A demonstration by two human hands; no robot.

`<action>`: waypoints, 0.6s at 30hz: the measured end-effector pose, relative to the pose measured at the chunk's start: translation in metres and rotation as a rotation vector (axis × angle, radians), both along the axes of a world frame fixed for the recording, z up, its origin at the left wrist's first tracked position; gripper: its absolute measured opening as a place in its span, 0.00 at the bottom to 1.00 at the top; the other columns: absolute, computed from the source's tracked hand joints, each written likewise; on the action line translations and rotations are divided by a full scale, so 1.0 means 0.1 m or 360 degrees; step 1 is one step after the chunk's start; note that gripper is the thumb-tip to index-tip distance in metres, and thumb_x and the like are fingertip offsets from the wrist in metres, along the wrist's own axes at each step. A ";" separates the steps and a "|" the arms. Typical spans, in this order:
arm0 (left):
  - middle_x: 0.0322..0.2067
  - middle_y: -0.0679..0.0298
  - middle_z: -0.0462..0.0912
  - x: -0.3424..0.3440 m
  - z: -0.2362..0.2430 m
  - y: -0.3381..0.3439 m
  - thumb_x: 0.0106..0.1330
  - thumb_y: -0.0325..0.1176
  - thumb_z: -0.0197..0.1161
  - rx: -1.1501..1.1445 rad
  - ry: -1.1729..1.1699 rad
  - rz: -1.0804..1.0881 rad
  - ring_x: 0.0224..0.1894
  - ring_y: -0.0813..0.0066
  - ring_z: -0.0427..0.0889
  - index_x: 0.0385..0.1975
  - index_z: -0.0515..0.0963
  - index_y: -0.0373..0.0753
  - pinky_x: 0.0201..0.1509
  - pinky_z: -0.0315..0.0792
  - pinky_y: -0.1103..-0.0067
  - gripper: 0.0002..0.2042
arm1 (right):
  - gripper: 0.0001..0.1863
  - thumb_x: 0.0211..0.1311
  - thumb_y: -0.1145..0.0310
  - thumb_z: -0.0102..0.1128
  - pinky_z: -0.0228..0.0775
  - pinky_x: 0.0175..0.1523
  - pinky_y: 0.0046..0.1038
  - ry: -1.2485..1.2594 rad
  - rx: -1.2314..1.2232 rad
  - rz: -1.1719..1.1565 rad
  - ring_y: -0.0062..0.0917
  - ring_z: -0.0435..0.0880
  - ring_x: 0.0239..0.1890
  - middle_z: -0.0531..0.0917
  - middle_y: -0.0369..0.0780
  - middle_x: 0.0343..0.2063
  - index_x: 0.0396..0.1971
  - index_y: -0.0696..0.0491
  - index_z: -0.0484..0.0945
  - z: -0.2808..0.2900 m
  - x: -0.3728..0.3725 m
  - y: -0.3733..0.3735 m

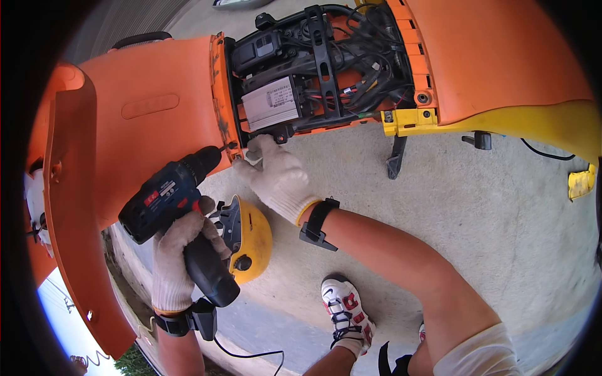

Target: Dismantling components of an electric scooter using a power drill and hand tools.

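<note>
My left hand (179, 250), in a white knit glove, is wrapped round the grip of a dark blue-black cordless drill (166, 191). The drill points up and to the right, its bit close to the lower corner of an orange body panel (150, 106); whether the tip touches a screw there is too small to tell. Beside the bit, my gloved right hand (276, 172) has its thumb and fingers curled at the panel's edge, under the open frame bay. Anything between those fingertips is hidden. Just above the right hand sits a silver metal box (271, 103) with a printed label.
Black frame bars (323, 62) and bundled cables (370, 75) fill the bay. A second orange panel (501, 56) with yellow trim (489, 122) extends right. A yellow helmet (254, 241) rests on the concrete floor (376, 238) below the drill. An orange panel (78, 207) hangs at far left.
</note>
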State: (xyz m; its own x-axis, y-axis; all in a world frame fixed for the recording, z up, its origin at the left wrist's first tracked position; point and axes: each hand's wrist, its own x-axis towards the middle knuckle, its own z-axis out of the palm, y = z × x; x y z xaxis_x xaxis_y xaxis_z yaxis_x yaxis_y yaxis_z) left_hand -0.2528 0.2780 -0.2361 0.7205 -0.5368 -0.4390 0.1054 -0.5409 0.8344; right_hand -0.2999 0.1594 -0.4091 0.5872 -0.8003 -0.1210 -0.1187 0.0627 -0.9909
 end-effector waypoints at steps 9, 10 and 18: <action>0.25 0.62 0.79 -0.04 0.05 -0.04 0.64 0.34 0.61 0.0129 -0.0038 -0.0020 0.23 0.71 0.81 0.50 0.76 0.26 0.28 0.83 0.74 0.20 | 0.17 0.64 0.59 0.65 0.79 0.45 0.37 -0.0008 -0.0165 0.0005 0.37 0.88 0.40 0.87 0.43 0.36 0.46 0.53 0.75 -0.13 0.05 -0.01; 0.24 0.62 0.79 -0.04 0.06 -0.05 0.63 0.34 0.61 0.0127 -0.0035 -0.0054 0.23 0.71 0.81 0.50 0.77 0.26 0.28 0.83 0.74 0.19 | 0.17 0.64 0.60 0.65 0.79 0.45 0.37 -0.0004 -0.0169 0.0005 0.38 0.88 0.40 0.87 0.43 0.36 0.46 0.53 0.74 -0.13 0.04 -0.01; 0.23 0.61 0.79 -0.04 0.13 -0.14 0.63 0.34 0.62 0.0233 -0.0172 -0.0106 0.21 0.71 0.81 0.48 0.77 0.26 0.28 0.83 0.74 0.19 | 0.16 0.65 0.59 0.63 0.79 0.46 0.39 0.0000 -0.0130 0.0042 0.41 0.87 0.41 0.86 0.46 0.38 0.46 0.53 0.74 -0.08 0.01 -0.02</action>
